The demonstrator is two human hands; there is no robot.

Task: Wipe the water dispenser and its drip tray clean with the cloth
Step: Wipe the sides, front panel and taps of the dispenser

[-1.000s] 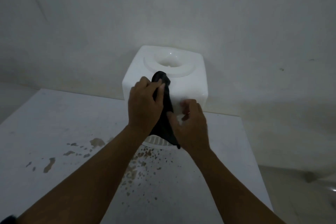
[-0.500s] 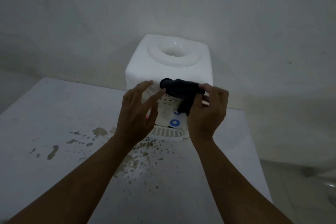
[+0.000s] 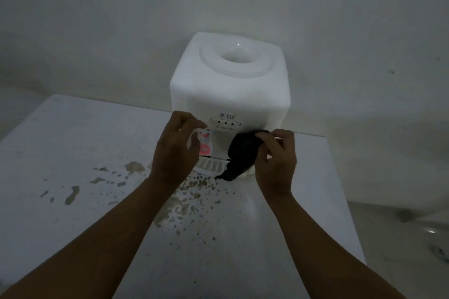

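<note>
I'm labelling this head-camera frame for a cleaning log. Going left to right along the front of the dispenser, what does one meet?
Brown stain patches on the white tabletop → empty left hand → pink tap lever → slatted white drip tray → dark cloth → right hand pinching the cloth.

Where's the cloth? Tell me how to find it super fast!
Find the big white dispenser at the back of the table. Look at the lower right of its front, just above the slotted drip tray, where the right hand pinches something. That bunched, hanging thing is the cloth, the only black thing against all the white.
</note>
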